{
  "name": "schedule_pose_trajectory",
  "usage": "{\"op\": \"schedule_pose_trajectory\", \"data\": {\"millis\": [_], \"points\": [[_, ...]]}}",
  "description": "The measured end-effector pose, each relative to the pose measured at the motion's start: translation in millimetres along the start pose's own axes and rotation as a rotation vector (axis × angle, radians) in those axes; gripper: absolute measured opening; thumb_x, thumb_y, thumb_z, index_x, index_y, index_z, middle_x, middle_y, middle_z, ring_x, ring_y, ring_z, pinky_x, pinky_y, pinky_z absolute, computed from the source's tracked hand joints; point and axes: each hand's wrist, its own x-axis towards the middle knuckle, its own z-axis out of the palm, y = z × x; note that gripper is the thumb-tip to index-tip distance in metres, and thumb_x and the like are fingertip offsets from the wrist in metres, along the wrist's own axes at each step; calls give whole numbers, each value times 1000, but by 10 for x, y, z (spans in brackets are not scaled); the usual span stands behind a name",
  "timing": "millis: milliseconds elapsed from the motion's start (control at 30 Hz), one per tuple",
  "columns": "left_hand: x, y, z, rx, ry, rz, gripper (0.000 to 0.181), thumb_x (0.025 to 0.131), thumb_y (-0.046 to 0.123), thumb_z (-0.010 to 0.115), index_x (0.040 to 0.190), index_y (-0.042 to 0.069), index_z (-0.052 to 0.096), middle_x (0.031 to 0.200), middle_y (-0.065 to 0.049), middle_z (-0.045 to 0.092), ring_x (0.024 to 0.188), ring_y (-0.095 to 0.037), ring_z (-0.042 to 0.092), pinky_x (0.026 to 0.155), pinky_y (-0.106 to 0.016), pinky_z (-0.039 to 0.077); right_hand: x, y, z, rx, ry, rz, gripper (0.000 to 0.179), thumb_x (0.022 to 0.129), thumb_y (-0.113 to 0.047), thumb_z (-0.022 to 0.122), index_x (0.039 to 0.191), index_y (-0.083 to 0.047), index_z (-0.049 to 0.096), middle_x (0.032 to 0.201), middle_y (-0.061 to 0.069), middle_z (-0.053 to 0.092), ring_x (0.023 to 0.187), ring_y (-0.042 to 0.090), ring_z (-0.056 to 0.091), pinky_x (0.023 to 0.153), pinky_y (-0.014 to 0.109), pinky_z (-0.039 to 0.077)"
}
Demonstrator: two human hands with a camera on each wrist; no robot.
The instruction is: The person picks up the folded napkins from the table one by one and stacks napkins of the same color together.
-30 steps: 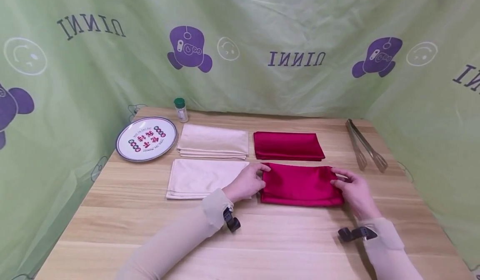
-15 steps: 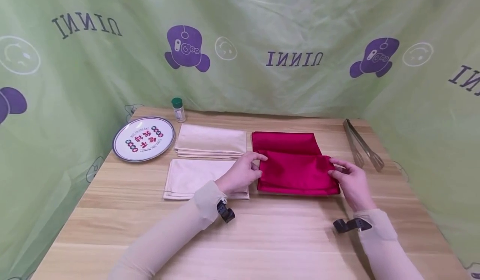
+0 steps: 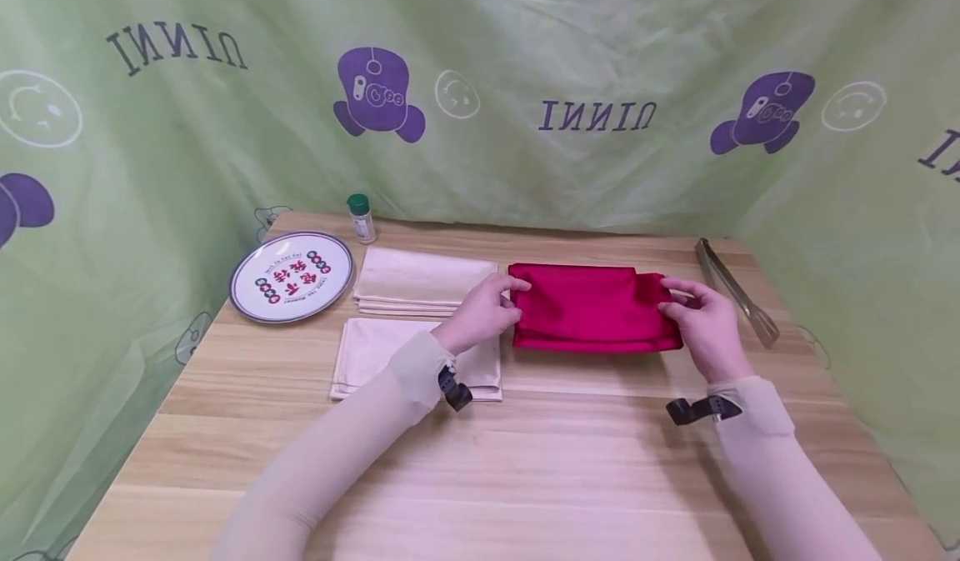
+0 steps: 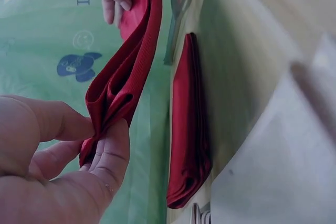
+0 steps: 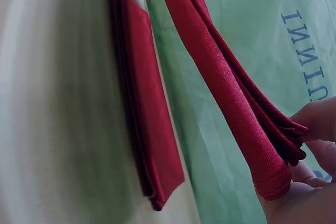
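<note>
A folded red satin cloth [image 3: 592, 311] hangs above the table between both hands. At its left end my left hand [image 3: 483, 315] pinches the layers between thumb and fingers. My right hand [image 3: 705, 328] pinches the opposite end. Lying flat below is a second folded red cloth [image 4: 186, 129], visible in both wrist views with a gap between it and the raised one. From the head view that lower cloth is mostly covered. Left of it are two folded pale pink cloths, one at the back [image 3: 420, 277] and one nearer [image 3: 375, 348], the latter partly behind my left forearm.
A round plate [image 3: 247, 294] with printed lettering sits at the table's back left. Beside it stands a green-capped shaker [image 3: 362, 221]. Metal tongs [image 3: 738, 294] lie at the back right, just past my right hand. A green printed curtain [image 3: 495, 36] surrounds the wooden table [image 3: 540, 478].
Both hands have lifted the nearer red cloth off the table and carried it away from me, over the back red cloth. The plate, shaker, tongs and pale cloths have stayed put.
</note>
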Motion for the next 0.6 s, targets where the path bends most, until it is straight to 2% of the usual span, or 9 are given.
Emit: {"op": "schedule_pose_trajectory", "data": {"millis": [167,267,400,600], "points": [[197,3,-23,11,5,-4,48,85,-6,58,132,4,59,121,-11,48,71,-13,54,52,-21,45,216,-5,43,-72,10,6,40,88,-3,67,128,-6,63,100,-9,65,92,1,59,69,13,50],[324,-33,-32,46,8,-4,49,85,-6,57,132,4,59,99,-9,55,62,-11,49,51,-21,42,352,41,91,-86,13,14,42,88,-2,65,130,-5,62,107,-2,65,91,0,60,68,14,51],[466,-104,-45,88,26,-13,48,84,-5,58,132,4,59,70,-4,50,57,-10,43,51,-21,38,539,142,166,-96,4,22,44,88,-1,63,131,-3,60,109,5,64,86,1,61,65,17,52],[597,-232,-30,31,43,-82,50,83,-8,57,132,3,59,69,-3,50,51,-9,41,45,-21,36,686,221,257,-91,-21,60,47,87,3,60,134,-2,58,116,13,61,81,-1,60,64,17,52]]}}
